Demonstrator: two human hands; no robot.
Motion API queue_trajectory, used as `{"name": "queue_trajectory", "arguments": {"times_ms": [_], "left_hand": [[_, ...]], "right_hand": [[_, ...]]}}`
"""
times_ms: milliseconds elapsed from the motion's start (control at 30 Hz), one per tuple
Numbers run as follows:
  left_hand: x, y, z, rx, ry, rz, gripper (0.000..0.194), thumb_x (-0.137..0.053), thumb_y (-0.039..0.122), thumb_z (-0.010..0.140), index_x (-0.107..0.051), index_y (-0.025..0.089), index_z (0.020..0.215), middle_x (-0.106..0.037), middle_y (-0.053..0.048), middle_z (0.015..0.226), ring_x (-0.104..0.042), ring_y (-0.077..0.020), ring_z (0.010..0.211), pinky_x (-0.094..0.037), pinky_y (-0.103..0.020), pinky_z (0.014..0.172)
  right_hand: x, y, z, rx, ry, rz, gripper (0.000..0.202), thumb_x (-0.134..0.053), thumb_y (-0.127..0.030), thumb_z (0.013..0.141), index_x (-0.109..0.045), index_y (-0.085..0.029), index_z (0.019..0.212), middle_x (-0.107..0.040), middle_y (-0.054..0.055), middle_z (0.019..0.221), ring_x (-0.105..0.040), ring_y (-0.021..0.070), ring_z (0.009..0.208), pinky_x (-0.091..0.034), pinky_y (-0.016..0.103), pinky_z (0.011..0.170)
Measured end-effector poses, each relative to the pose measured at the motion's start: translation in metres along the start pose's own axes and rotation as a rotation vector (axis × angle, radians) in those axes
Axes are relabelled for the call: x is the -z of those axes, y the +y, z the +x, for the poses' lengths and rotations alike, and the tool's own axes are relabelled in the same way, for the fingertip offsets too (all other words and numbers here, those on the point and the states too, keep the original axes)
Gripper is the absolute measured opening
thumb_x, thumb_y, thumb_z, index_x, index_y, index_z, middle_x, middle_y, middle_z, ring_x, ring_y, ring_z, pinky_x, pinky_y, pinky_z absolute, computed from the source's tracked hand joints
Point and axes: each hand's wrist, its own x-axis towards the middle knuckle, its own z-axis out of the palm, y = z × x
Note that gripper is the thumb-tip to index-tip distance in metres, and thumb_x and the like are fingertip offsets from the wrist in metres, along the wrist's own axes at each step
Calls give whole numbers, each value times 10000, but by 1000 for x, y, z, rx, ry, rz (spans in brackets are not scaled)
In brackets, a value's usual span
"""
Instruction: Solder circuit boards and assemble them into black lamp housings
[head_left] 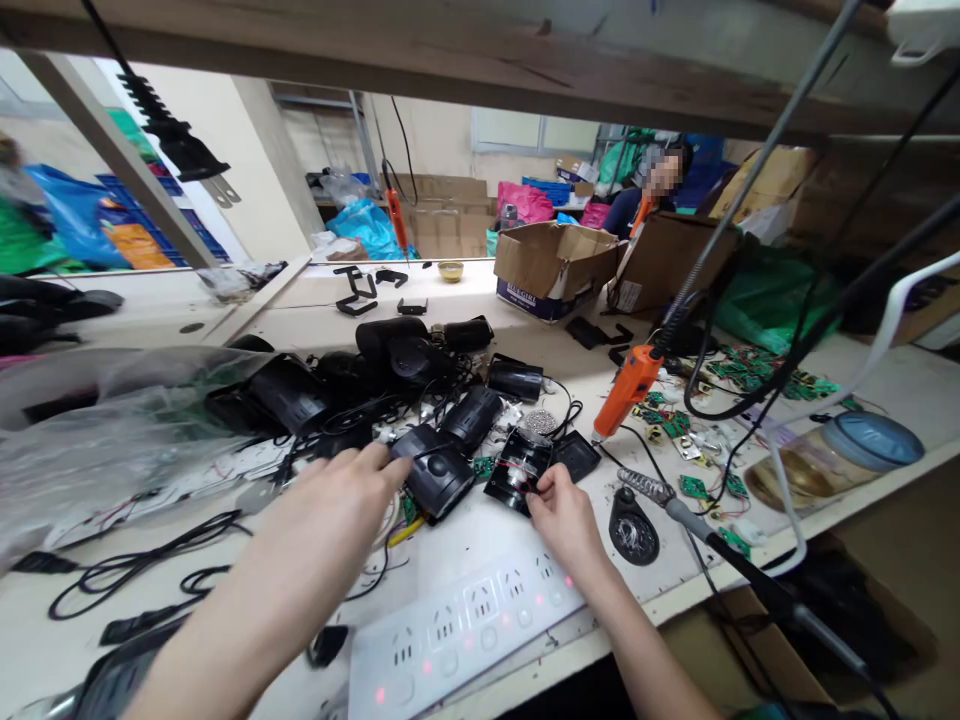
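Observation:
My left hand [349, 490] reaches over the pile with bent fingers beside a black plastic housing [433, 472]; its fingertips are hidden, so I cannot make out what they hold. At the right edge of an open black housing [517, 465], the thumb and fingers of my right hand [562, 505] are pinched together. Red wires and a shiny inner part show inside that housing. Behind it lies a coil of silvery wire [540, 422]. A green circuit board [482, 467] sits between the two housings.
An orange electric screwdriver [630, 390] hangs at right, above a soldering iron [739, 565] in a spring holder. In front lies a white power strip [465, 630] with lit switches. Circuit boards [675, 420], a blue-lidded jar [874, 440] and a cardboard box [555, 265] stand around. A person sits behind.

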Motion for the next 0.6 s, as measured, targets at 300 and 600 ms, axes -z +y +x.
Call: {"name": "queue_trajectory", "arguments": {"times_ms": [300,600], "left_hand": [[-64,21,60,-134,-143,-49,320,-485,62,843,-684,110,1089,-705,-142,930,-654,-309,910,-509,-431,811],[-26,22,-7,-135,-158,-694,150,-560,221,889,-708,232,866,-706,-26,854,-667,-166,797,-532,-268,720]], "right_hand": [[5,1,1,-58,19,54,113,-507,-218,713,-402,-262,715,-550,-63,493,-583,168,475,-420,242,490],[37,-10,1,-8,-48,74,98,-513,-234,714,-421,-251,741,-553,-58,540,-567,151,486,-408,235,498]]}}
